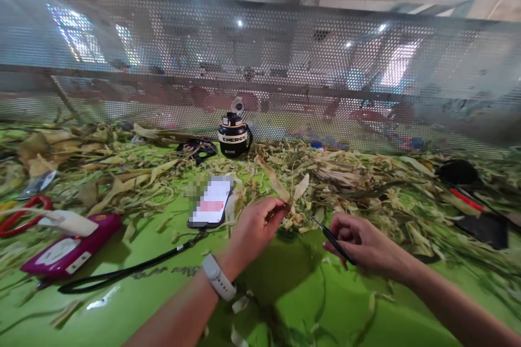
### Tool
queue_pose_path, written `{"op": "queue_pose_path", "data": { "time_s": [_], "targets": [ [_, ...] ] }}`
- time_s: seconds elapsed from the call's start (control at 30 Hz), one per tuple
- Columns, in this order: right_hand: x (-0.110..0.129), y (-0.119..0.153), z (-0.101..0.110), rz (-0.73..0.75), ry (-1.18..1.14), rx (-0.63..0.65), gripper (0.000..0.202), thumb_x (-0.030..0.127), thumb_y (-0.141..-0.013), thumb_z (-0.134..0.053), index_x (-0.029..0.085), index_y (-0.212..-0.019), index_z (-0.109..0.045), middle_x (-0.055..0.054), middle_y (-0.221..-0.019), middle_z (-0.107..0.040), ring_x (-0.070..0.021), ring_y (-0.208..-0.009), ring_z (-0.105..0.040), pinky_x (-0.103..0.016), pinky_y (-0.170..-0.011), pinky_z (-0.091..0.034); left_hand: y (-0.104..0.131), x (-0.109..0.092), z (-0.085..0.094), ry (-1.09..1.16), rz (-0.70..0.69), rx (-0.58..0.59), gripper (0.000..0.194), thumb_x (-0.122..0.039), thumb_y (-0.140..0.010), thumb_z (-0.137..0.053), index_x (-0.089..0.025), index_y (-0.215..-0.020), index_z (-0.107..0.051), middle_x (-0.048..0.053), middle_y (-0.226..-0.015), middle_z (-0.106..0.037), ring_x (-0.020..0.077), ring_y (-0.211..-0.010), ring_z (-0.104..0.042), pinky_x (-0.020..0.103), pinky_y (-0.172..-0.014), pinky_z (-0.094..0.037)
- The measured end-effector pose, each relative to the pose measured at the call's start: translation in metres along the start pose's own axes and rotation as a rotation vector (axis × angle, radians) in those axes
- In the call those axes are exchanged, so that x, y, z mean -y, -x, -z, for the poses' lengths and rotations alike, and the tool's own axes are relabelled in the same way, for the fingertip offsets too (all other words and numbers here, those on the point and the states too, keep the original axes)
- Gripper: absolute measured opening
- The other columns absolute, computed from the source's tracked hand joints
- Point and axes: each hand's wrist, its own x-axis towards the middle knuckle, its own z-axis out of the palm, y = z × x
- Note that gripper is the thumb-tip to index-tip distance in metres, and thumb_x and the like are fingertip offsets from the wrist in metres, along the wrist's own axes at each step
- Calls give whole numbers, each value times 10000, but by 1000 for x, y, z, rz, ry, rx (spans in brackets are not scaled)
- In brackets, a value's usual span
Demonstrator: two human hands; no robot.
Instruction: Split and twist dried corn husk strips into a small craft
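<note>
My left hand (258, 227), with a white watch band (218, 276) on the wrist, pinches a dried husk strip (278, 181). Two pale pieces of it fan out above the fingertips. A short way to the right, my right hand (360, 241) is closed around a slim black tool (336, 244) with a thin metal tip. That tip points up and left at the husk, and I cannot tell if they touch. The tool's exact kind is unclear. Heaps of dry husk scraps (345, 173) lie just beyond both hands on the green tabletop (293, 298).
A lit phone (214, 200) with a black strap (138, 265) lies left of my left hand. Farther left are a purple power strip (97, 233) with a white plug and red-handled scissors (28, 217). A black jug (233, 138) stands before the perforated metal screen (277, 49).
</note>
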Motion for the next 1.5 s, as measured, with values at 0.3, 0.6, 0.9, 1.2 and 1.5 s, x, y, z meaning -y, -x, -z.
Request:
{"op": "queue_pose_path", "data": {
  "time_s": [0.3,0.6,0.9,1.2,1.5],
  "targets": [
    [-4,-2,-7,73,68,-102,368,480,-703,-653,183,-696,-437,65,-540,-451,-65,-490,-403,-181,-443,-301,1,2,-1,10,-22,-9,177,-294,-827,-522,-197,-819,-670,23,-763,-683,137,-672,-584,226,-636,-418],
    [1,-2,18,81,269,-106,279,438,-743,-603,174,-743,-514,14,-623,-553,-117,-575,-516,-225,-535,-395,-12,-4,9,526,310,-210,220,-360,-709,-653,-159,-795,-619,7,-714,-629,111,-654,-557,222,-603,-432],
    [-8,1,32,217,779,16,259,408,-744,-592,209,-908,-626,-65,-988,-589,-188,-806,-563,-303,-718,-424,-15,0,12,1023,485,-249,281,-421,-689,-666,-145,-716,-620,-22,-590,-563,64,-521,-486,179,-465,-329],
    [38,-21,1,78,-43,-39,572,630,-840,-298,157,-624,-535,30,-496,-438,-61,-398,-330,-201,-388,-231,-6,-7,-2,842,415,60,295,-429,-722,-645,-137,-705,-606,-31,-561,-523,43,-507,-431,170,-496,-317],
    [49,-59,-42,231,-127,-246,371,339,-782,-450,165,-455,-465,52,-387,-373,-47,-364,-289,-198,-371,-192,-4,-9,-2,619,334,121,404,-526,-762,-545,-138,-651,-543,-70,-461,-386,37,-412,-310,189,-407,-230]
  ]
}}
